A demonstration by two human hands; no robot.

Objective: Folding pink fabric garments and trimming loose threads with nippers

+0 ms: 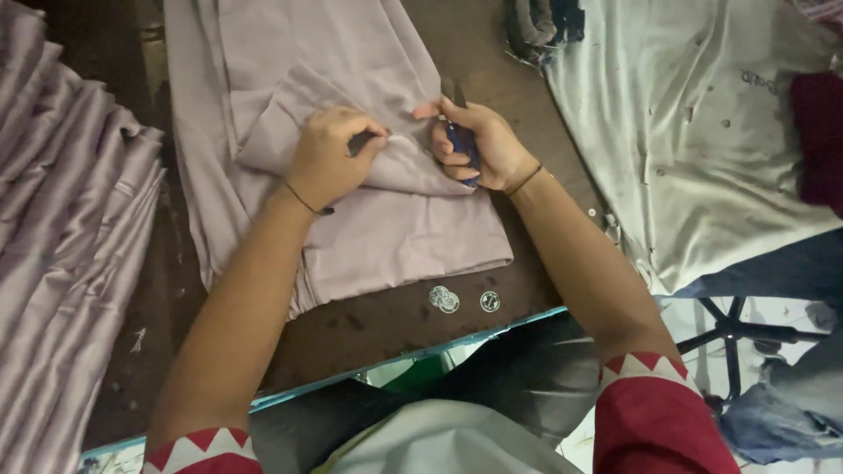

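Note:
A folded mauve fabric piece (386, 224) lies on the dark brown table (369, 325). My left hand (329, 156) pinches a fold of this fabric near its upper middle. My right hand (479, 145) grips a small blue-handled cutting tool (463, 142), its dark tip pointing up at the fabric's edge. Both hands sit close together over the cloth. Thin dark bands circle both wrists. Red sleeves with white zigzag trim show at the bottom.
A stack of mauve fabric (61, 263) fills the left side. Three small round clear buttons (450, 300) lie near the table's front edge. A stained whitish cloth (702, 132) covers the right, a dark red item (821, 132) on it. A chair base (733, 332) stands lower right.

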